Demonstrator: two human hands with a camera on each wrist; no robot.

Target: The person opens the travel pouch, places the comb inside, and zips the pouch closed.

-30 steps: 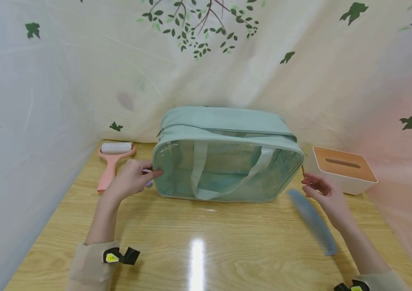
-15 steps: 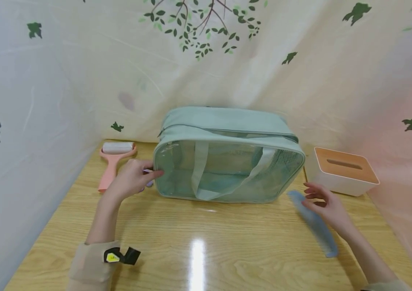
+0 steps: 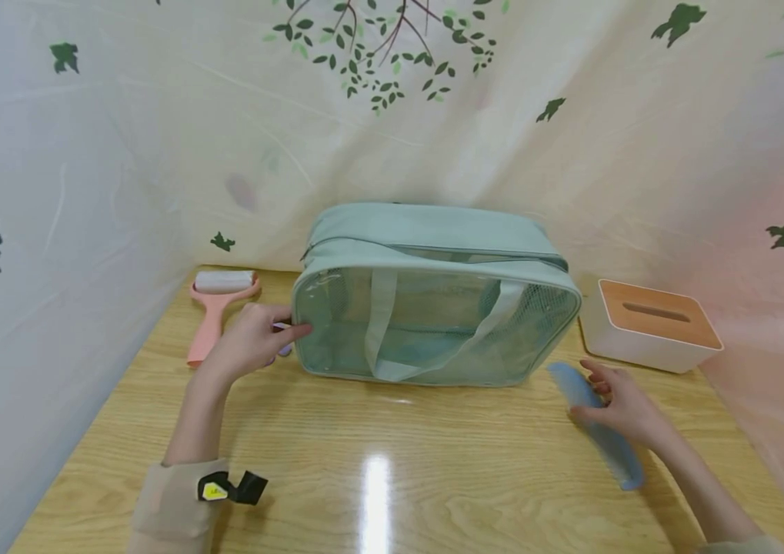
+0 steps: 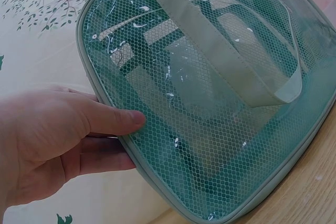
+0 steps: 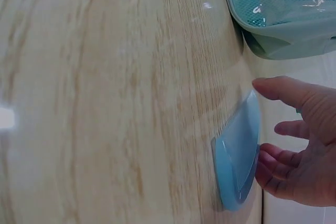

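Observation:
A mint-green see-through zip bag [image 3: 426, 350] stands upright mid-table, its strap hanging down the clear front panel. My left hand [image 3: 248, 345] pinches the bag's left edge, thumb over the mesh front in the left wrist view and fingers behind. On the right lies a blue comb [image 3: 611, 448], its teeth toward the left. My right hand [image 3: 630, 408] is over the comb's upper half, thumb on one side and fingers on the other. In the right wrist view the thumb stands apart from the comb [image 5: 239, 153], while fingertips reach its back edge; whether they touch is unclear.
A pink lint roller [image 3: 208, 327] lies at the left, behind my left forearm. Something small and purple [image 3: 285, 348] is partly hidden beside my left hand. A white tissue box [image 3: 630, 338] with a wood-coloured lid stands right of the bag. A printed cloth backdrop [image 3: 433, 161] closes off the back.
My right hand has come down and toward me, from beside the tissue box to over the comb. The left hand and the bag stay where they were.

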